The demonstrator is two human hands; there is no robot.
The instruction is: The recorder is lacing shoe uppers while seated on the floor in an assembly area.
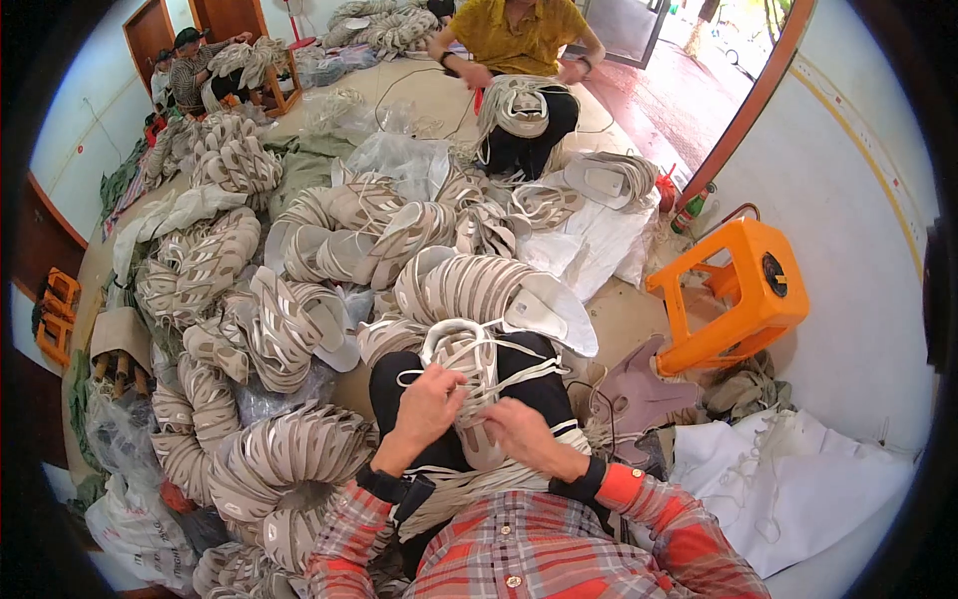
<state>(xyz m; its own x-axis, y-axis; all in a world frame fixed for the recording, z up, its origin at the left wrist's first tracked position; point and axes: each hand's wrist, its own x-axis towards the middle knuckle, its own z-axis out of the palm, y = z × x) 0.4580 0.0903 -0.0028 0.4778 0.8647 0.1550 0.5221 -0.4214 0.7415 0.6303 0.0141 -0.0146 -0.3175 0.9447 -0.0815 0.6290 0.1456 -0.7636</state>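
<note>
Across my dark-trousered lap lies a beige-and-white shoe upper (461,346), its toe toward me. Pale shoelaces (527,375) criss-cross its front, with loose ends trailing over my right thigh. My left hand (429,407) is closed at the left side of the lacing, thumb and fingers pinching a lace. On the other side my right hand (521,435) bends its fingers in a pinch at the lower lacing, near the toe; the lace there is partly hidden. More loose laces (479,491) lie in a bundle against my waist.
Nested stacks of shoe uppers (289,461) cover the floor to the left and ahead. An orange stool (733,295) lies tipped at right, above white sheeting (788,479). A co-worker (519,40) sits opposite with uppers; others sit far left. A green bottle (689,212) stands by the doorway.
</note>
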